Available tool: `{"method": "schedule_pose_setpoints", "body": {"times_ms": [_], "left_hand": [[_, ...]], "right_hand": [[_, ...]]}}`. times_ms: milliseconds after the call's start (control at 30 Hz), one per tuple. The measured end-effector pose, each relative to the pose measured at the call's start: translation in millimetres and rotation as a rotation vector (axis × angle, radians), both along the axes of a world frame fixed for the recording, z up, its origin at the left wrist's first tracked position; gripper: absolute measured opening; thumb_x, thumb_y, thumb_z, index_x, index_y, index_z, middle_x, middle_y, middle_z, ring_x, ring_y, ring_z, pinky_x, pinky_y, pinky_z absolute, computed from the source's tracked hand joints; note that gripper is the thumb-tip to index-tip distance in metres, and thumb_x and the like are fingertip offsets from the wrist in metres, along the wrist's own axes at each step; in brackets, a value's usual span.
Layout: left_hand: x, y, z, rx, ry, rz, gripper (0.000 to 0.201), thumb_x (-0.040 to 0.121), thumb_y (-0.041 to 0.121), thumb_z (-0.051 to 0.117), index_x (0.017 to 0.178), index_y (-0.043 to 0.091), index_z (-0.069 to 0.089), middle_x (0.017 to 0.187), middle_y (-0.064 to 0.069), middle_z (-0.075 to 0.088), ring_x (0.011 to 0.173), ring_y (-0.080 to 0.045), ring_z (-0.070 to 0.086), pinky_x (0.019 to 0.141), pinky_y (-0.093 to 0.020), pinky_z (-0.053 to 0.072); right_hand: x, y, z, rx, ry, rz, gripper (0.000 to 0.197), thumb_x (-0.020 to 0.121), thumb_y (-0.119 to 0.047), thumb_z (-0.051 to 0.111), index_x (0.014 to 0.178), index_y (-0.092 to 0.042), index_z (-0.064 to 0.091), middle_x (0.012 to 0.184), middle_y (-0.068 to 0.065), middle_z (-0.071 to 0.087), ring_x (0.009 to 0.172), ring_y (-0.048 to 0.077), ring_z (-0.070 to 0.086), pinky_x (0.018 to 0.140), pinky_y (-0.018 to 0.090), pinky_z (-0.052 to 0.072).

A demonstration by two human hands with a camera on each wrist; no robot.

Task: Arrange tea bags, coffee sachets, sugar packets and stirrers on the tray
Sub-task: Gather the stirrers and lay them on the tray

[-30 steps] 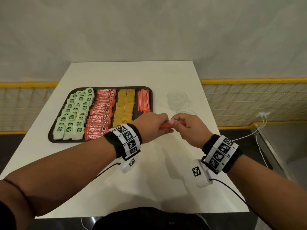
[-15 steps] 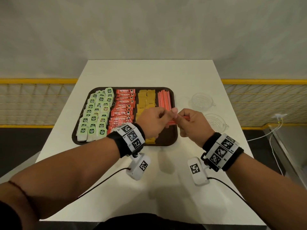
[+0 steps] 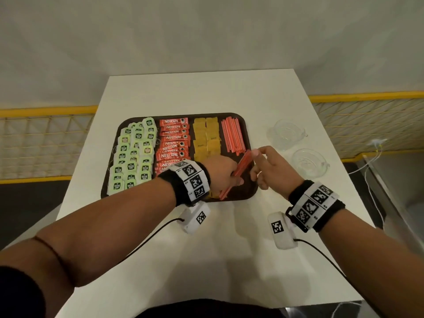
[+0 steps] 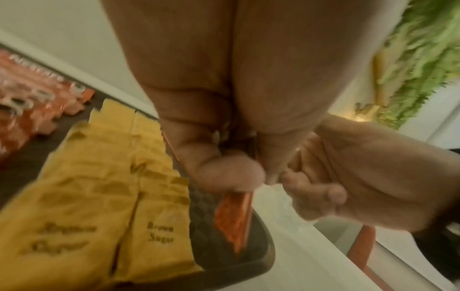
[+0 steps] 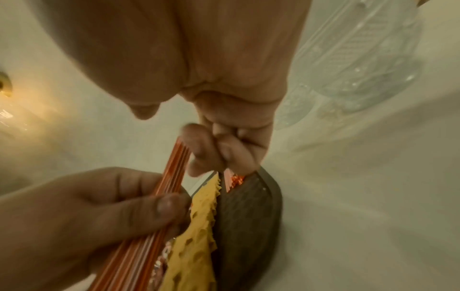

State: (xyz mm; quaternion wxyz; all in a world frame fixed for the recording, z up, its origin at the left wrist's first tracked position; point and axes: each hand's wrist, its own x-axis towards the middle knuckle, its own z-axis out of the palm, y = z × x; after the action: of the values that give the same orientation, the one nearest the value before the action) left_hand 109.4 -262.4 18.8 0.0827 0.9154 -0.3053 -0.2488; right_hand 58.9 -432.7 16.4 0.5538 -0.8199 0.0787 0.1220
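Stirrer bundle in left hand grip, right hand fingertip at top end, over tray.

A dark brown plastic tray holds columns of green tea bags, red coffee sachets, yellow sugar packets and orange stirrers; a tilted stirrer bundle hangs above its near right corner.

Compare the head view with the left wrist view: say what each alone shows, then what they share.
Only the head view shows the green tea bags in their column, the stirrers already laid on the tray, the two clear bowls on the white table and both wristbands.

Only the left wrist view shows the "Brown Sugar" print on the sugar packets.

Both show the left hand gripping a bundle of orange stirrers over the brown tray, the right hand close beside it, and the red coffee sachets.
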Motion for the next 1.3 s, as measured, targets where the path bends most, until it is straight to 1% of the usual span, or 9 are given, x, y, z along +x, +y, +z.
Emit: {"method": "schedule_pose_setpoints", "body": {"times_ms": [167, 300, 433, 600, 767, 900, 1033, 1200, 1300], "left_hand": [[20, -21, -16, -0.158, 0.247, 0.446, 0.034, 0.093, 0.04, 0.061, 0.089, 0.006, 0.061, 0.068, -0.007, 0.07, 0.05, -0.017, 0.069, 0.048, -0.027, 0.056], [20, -45, -18, -0.22, 0.426, 0.658, 0.03, 0.096, 0.027, 0.061, 0.086, 0.0, 0.054, 0.065, -0.01, 0.064, 0.045, -0.019, 0.062, 0.035, -0.022, 0.048], [18, -55, -25, -0.198, 0.362, 0.587, 0.03, 0.094, 0.027, 0.063, 0.075, 0.004, 0.056, 0.066, -0.012, 0.069, 0.053, -0.024, 0.068, 0.056, -0.034, 0.06], [11, -59, -14, -0.013, 0.074, 0.406, 0.039, 0.093, 0.039, 0.062, 0.102, 0.002, 0.065, 0.093, -0.01, 0.072, 0.091, -0.027, 0.071, 0.084, -0.037, 0.059], [7, -64, -9, 0.109, -0.079, 0.384, 0.045, 0.091, 0.046, 0.063, 0.111, 0.005, 0.061, 0.103, -0.009, 0.07, 0.094, -0.025, 0.069, 0.081, -0.033, 0.057], [3, -69, -10, 0.17, -0.13, 0.419, 0.049, 0.088, 0.049, 0.066, 0.11, 0.006, 0.059, 0.104, -0.008, 0.068, 0.095, -0.025, 0.068, 0.074, -0.031, 0.053], [5, -57, 0, 0.13, -0.115, 0.425, 0.042, 0.092, 0.05, 0.059, 0.086, 0.008, 0.058, 0.083, -0.004, 0.064, 0.08, -0.021, 0.067, 0.07, -0.029, 0.054], [21, 9, 16, -0.135, -0.163, 0.619, 0.026, 0.095, 0.04, 0.058, 0.097, 0.017, 0.069, 0.093, 0.002, 0.067, 0.085, -0.015, 0.064, 0.074, -0.028, 0.052], [30, 86, 15, -0.077, -0.287, 0.757, 0.018, 0.096, 0.031, 0.058, 0.104, 0.019, 0.068, 0.099, -0.001, 0.069, 0.089, -0.019, 0.064, 0.075, -0.03, 0.051]], "right_hand": [[-7, -7, -47, -0.556, 0.08, 0.074, 0.032, 0.101, -0.03, 0.048, 0.125, -0.009, 0.043, 0.096, 0.015, 0.068, 0.086, 0.03, 0.064, 0.07, 0.032, 0.044], [-4, -6, -60, -0.563, 0.131, 0.062, 0.033, 0.097, -0.02, 0.055, 0.126, -0.008, 0.047, 0.104, 0.015, 0.067, 0.091, 0.028, 0.06, 0.074, 0.03, 0.041], [-3, -10, -61, -0.494, 0.113, 0.048, 0.028, 0.095, -0.017, 0.058, 0.12, -0.01, 0.05, 0.098, 0.01, 0.066, 0.085, 0.023, 0.057, 0.072, 0.028, 0.039], [-2, -15, -65, -0.42, 0.105, 0.073, 0.023, 0.095, -0.016, 0.055, 0.117, -0.011, 0.05, 0.098, 0.01, 0.067, 0.081, 0.025, 0.06, 0.07, 0.028, 0.042], [-1, -21, -67, -0.344, 0.11, 0.117, 0.03, 0.098, -0.015, 0.05, 0.127, -0.009, 0.046, 0.106, 0.014, 0.068, 0.084, 0.029, 0.065, 0.072, 0.031, 0.049], [1, -24, -66, -0.344, 0.093, 0.13, 0.042, 0.096, -0.015, 0.053, 0.136, -0.007, 0.042, 0.106, 0.018, 0.068, 0.091, 0.036, 0.068, 0.083, 0.043, 0.056], [3, -23, -62, -0.344, 0.074, 0.147, 0.043, 0.095, -0.013, 0.054, 0.136, -0.006, 0.042, 0.105, 0.018, 0.069, 0.095, 0.036, 0.068, 0.087, 0.046, 0.056], [5, -15, -59, -0.372, 0.04, 0.156, 0.027, 0.096, -0.015, 0.054, 0.121, -0.006, 0.052, 0.105, 0.015, 0.068, 0.092, 0.035, 0.067, 0.084, 0.046, 0.057], [8, -11, -58, -0.438, 0.009, 0.155, 0.022, 0.095, -0.013, 0.052, 0.115, -0.004, 0.055, 0.104, 0.018, 0.067, 0.091, 0.036, 0.067, 0.084, 0.044, 0.056]]}}
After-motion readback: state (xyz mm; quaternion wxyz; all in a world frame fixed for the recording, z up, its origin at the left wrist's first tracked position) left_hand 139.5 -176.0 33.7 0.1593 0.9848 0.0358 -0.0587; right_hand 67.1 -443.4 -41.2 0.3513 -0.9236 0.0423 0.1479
